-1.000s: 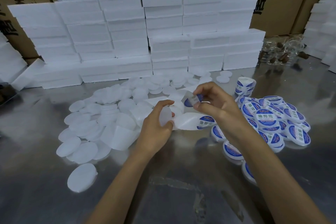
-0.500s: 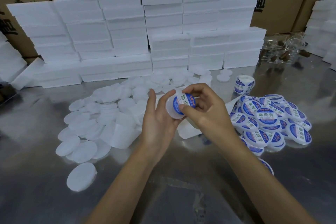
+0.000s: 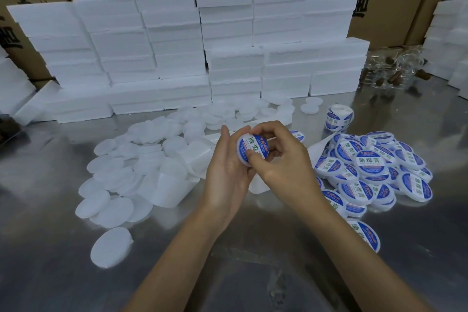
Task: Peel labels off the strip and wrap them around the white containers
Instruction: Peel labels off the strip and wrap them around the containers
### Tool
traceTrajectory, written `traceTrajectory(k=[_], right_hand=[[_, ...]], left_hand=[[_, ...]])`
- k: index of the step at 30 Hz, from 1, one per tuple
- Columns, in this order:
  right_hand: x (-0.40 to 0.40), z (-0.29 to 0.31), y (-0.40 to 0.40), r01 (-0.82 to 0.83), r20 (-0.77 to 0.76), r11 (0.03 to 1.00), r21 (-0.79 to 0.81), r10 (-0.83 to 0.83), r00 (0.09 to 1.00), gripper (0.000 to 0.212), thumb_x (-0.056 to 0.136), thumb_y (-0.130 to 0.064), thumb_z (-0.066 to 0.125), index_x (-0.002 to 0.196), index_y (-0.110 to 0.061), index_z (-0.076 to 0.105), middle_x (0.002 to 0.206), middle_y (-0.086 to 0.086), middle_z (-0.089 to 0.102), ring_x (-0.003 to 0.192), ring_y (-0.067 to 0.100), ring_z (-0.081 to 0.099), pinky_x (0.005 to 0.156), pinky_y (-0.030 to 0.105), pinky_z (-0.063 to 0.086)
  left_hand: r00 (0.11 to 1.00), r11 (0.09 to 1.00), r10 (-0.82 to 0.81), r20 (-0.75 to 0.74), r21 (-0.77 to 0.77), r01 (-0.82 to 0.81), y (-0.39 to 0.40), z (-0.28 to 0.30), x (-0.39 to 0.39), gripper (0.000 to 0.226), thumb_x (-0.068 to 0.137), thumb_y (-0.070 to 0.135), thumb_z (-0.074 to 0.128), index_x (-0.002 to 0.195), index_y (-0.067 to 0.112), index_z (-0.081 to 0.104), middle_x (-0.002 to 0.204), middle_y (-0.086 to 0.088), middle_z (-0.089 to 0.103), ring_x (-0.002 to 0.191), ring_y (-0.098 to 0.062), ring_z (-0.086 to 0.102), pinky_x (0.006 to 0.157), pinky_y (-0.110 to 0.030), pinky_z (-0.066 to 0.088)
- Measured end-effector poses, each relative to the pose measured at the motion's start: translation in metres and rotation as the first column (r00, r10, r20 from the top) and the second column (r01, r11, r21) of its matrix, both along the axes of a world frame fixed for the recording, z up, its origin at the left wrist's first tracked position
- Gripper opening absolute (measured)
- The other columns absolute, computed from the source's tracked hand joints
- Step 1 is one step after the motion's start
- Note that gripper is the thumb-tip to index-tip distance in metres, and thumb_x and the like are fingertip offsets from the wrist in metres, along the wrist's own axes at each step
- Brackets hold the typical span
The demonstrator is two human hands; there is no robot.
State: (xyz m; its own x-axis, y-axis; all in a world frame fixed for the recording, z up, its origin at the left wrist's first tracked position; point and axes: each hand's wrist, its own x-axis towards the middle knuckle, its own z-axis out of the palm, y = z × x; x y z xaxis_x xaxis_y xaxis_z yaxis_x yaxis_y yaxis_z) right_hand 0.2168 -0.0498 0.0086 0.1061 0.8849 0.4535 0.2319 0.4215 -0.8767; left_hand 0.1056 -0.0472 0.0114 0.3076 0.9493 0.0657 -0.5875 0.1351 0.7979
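My left hand (image 3: pixel 225 172) cradles a round white container (image 3: pixel 249 151) from behind, above the middle of the metal table. A blue and white label covers the container's face. My right hand (image 3: pixel 281 159) curls over its top, and the thumb presses on the label's lower part. The white backing strip (image 3: pixel 257 186) lies on the table under my hands, mostly hidden. A roll of labels (image 3: pixel 338 118) stands at the back right. Unlabelled white containers (image 3: pixel 121 177) spread to the left. Labelled containers (image 3: pixel 369 167) are heaped on the right.
Stacks of white foam boxes (image 3: pixel 177 58) form a wall across the back, with cardboard cartons (image 3: pixel 390 0) behind them. Clear packets with brown pieces (image 3: pixel 395 71) lie at the back right. One white container (image 3: pixel 111 247) sits alone near the front left of the metal table (image 3: pixel 253 273).
A second ago my right hand was peeling a label off the strip. The label is now stuck on the container, which is turned face-on, and my right thumb has moved onto it.
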Motion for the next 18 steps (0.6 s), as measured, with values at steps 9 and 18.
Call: traceTrajectory(k=[9, 18], right_hand=[[-0.0033, -0.0037, -0.0009, 0.187, 0.189, 0.982, -0.009, -0.182, 0.965, 0.031, 0.08, -0.028, 0.072, 0.109, -0.031, 0.06, 0.102, -0.017, 0.066, 0.093, 0.0, 0.062, 0.078, 0.024, 0.052], [-0.0079, -0.0079, -0.0044, 0.314, 0.377, 0.939, 0.141, -0.344, 0.86, 0.042, 0.08, -0.046, 0.062, 0.12, -0.035, 0.058, 0.116, -0.018, 0.054, 0.1, 0.007, 0.058, 0.068, 0.033, 0.052]], left_hand=[[0.979, 0.984, 0.107, -0.174, 0.162, -0.079, -0.0007, -0.0032, 0.0023, 0.068, 0.095, 0.047, 0.032, 0.141, 0.0, 0.044, 0.115, -0.005, 0.07, 0.108, -0.014, 0.068, 0.101, -0.029, 0.049], [0.969, 0.979, 0.167, -0.179, 0.143, -0.143, -0.0008, -0.0027, 0.0021, 0.07, 0.09, 0.049, 0.038, 0.138, 0.0, 0.048, 0.13, -0.018, 0.062, 0.115, -0.018, 0.064, 0.102, -0.03, 0.05]])
